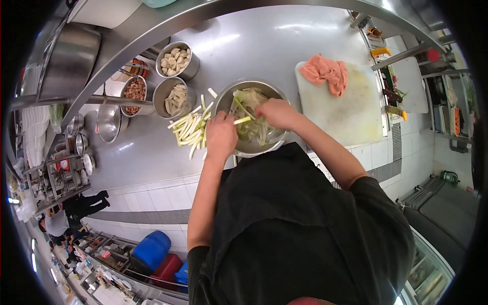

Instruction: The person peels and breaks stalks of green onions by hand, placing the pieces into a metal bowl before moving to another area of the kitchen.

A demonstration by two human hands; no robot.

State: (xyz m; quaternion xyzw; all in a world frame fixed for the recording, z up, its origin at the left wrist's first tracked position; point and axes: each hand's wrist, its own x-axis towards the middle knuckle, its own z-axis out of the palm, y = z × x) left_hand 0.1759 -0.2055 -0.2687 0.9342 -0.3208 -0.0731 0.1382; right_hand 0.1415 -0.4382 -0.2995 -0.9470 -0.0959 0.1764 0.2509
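A wide metal bowl (pixel 274 144) stands on the steel counter in front of my body, with pale green vegetable pieces (pixel 249 129) inside. At the bowl's left rim is my left hand (pixel 222 133), its fingers closed round a pale green stalk (pixel 243 120) that points over the bowl. My right hand (pixel 276 113) reaches over the bowl's right side with its fingers bent down among the pieces; what its fingertips hold is hidden. A pile of cut pale stalks (pixel 189 129) lies on the counter just left of the bowl, beside my left hand.
Metal pots hold pale chunks (pixel 176 62), pale strips (pixel 176 99) and brown diced pieces (pixel 135 89). An empty metal bowl (pixel 108 123) sits farther left. A white board (pixel 345 117) with an orange cloth (pixel 326 74) lies right. A shelf rail (pixel 213 13) crosses above. People (pixel 57 223) stand far left.
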